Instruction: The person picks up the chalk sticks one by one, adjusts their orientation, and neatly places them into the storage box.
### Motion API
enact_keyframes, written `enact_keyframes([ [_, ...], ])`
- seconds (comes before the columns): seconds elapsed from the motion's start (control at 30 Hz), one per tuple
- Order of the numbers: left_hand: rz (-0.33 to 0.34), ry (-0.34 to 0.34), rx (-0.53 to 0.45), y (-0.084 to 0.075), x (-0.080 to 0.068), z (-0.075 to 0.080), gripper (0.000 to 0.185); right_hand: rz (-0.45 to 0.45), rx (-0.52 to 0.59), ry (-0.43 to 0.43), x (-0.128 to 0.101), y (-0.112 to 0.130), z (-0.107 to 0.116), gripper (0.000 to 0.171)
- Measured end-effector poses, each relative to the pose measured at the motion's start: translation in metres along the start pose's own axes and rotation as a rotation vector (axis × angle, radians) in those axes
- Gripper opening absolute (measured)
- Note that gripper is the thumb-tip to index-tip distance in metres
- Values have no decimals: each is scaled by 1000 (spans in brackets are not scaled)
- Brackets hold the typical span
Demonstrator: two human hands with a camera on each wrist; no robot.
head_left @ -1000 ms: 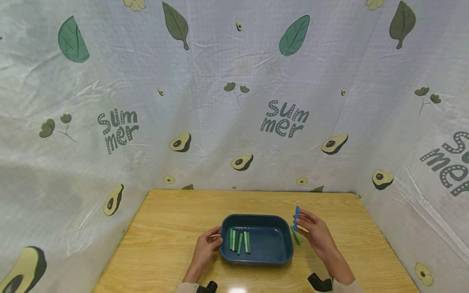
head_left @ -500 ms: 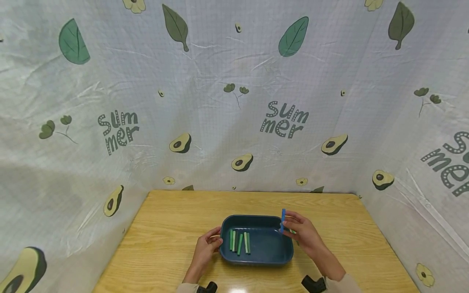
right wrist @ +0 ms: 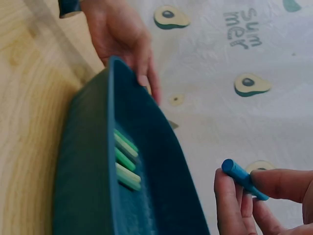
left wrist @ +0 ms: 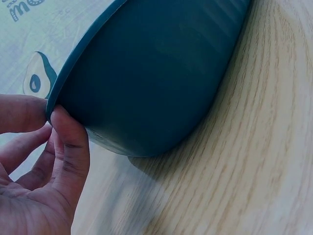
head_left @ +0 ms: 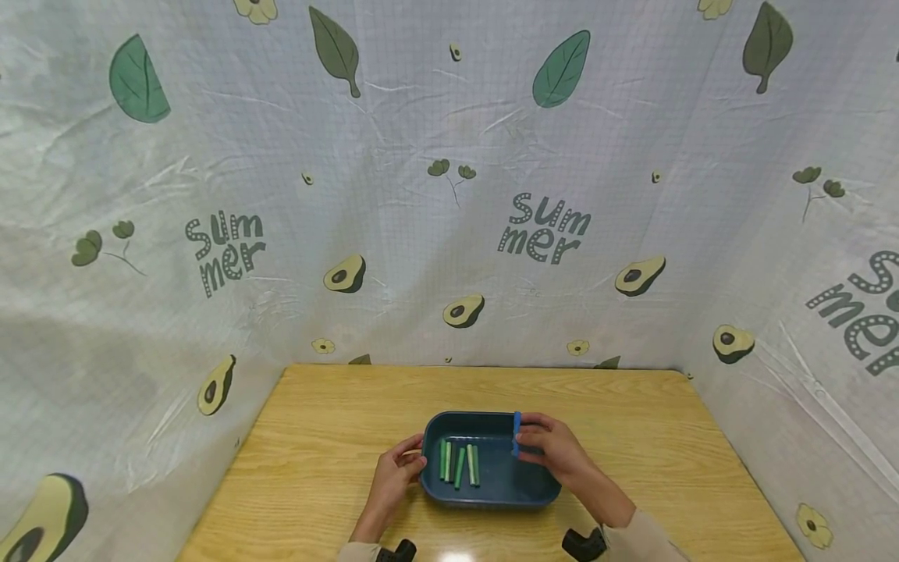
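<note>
A dark blue-green box (head_left: 502,503) stands on the table. My left hand (head_left: 393,476) pinches its left rim, thumb outside and a finger at the inner edge; in the left wrist view the fingers (left wrist: 71,152) are close up at the box wall (left wrist: 146,83). Above the right half of the box, my right hand (head_left: 562,453) holds a slim blue stick (head_left: 516,433) between thumb and fingers, nearly upright in the head view. The right wrist view shows the blue stick (right wrist: 237,172) as round with a flat end; its exact kind is unclear.
Several slim sticks lie side by side in the left part of the box, among them a green stick (head_left: 460,468), a pale green stick (head_left: 471,464) and a dark one (head_left: 453,462). The wooden table (head_left: 316,437) meets a patterned sheet (head_left: 393,234) behind and at both sides.
My right hand has carried the blue stick leftward from beside the box to over it. A green stick on the table right of the box is now hidden behind that hand. My left hand stays put.
</note>
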State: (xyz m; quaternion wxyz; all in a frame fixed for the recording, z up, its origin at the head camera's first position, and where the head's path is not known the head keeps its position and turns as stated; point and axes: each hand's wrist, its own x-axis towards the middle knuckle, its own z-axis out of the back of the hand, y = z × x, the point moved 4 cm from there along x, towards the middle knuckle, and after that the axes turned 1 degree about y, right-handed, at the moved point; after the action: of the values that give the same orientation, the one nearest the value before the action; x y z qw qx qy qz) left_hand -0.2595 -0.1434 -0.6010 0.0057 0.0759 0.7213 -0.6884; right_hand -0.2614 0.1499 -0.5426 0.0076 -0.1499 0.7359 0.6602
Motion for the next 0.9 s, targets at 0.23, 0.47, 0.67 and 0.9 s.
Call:
enact_keyframes([
  [0.23,-9,2,3,-2,-2,-2,47,-29,-56,-1,6,-12,-10,48],
  [0.47,-22,-4,6,-2,-2,-1,47,-116,-125,-11,11,-24,-20,47],
  [0.67,-21,-1,-4,-2,-3,0,48,-163,-145,-1,14,-33,-25,45],
  [0.9,-13,-1,7,-4,-4,-1,49,-172,-151,-12,18,-42,-28,42],
])
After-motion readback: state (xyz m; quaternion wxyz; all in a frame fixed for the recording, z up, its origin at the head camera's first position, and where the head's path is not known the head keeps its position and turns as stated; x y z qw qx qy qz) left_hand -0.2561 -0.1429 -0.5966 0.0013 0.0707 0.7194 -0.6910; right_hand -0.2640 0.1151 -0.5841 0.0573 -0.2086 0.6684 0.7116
